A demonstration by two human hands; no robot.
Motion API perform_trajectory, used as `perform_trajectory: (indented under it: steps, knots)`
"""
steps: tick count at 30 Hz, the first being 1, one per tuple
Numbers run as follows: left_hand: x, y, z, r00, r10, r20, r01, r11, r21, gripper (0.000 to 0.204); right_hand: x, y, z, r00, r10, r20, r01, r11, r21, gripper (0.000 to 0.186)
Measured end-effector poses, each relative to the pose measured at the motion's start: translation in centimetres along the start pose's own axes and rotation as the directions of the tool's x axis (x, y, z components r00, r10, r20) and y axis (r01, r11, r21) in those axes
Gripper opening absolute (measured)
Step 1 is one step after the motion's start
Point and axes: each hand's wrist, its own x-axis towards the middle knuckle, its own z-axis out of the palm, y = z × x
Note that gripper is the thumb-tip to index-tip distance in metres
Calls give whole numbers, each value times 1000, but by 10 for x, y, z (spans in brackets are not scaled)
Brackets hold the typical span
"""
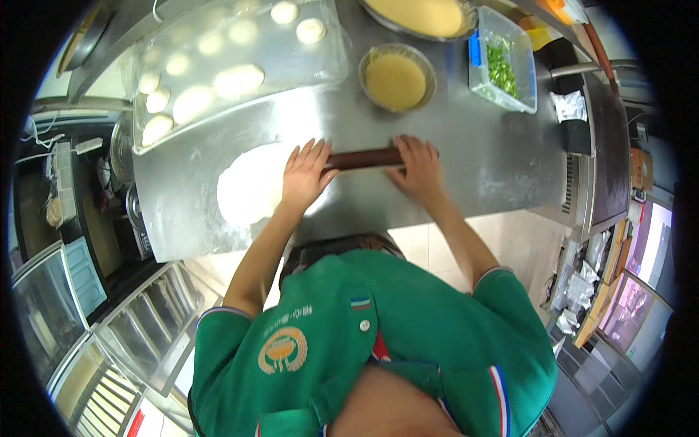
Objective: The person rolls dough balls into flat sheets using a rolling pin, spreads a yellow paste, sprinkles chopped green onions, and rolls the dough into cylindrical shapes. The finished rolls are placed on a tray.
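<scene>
A dark brown rolling pin [364, 159] lies crosswise above the steel table, one hand at each end. My left hand [306, 173] is over its left end, fingers fairly straight and thumb on the near side. Likewise my right hand [418, 169] covers the right end, with the tip of the pin showing just past the fingers. A flat white sheet of dough [251, 186] is spread on the table left of the pin, and my left hand overlaps its right edge. Whether the pin touches the dough is hidden by that hand.
Several dough balls [238, 81] sit in a clear-covered tray [331, 62] at the far left. Behind the pin stand a bowl of yellow batter [395, 81] and a larger yellow-filled basin [429, 14]. At the far right is a plastic tub [526, 102] of chopped greens [501, 69].
</scene>
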Motion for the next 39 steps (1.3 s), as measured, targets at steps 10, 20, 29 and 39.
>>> perform_trajectory:
  steps: [10, 20, 29, 39]
  knots:
    - [41, 0, 8, 977, -174, 122, 165, 983, 79, 50, 24, 14, 4, 996, -19, 85, 10, 994, 106, 61]
    - [137, -37, 4, 985, -63, 161, 62, 998, 15, 33, 90, 73, 9, 960, 38, 277, -92, 978, 186, 46]
    - [77, 14, -14, 979, 38, 199, -46, 998, 37, 66, 53, 61, -12, 964, -178, 200, 167, 983, 70, 57]
    - [14, 12, 19, 976, -207, 74, 196, 972, 132, 83, -4, 22, 13, 982, 141, 122, -144, 989, 15, 84]
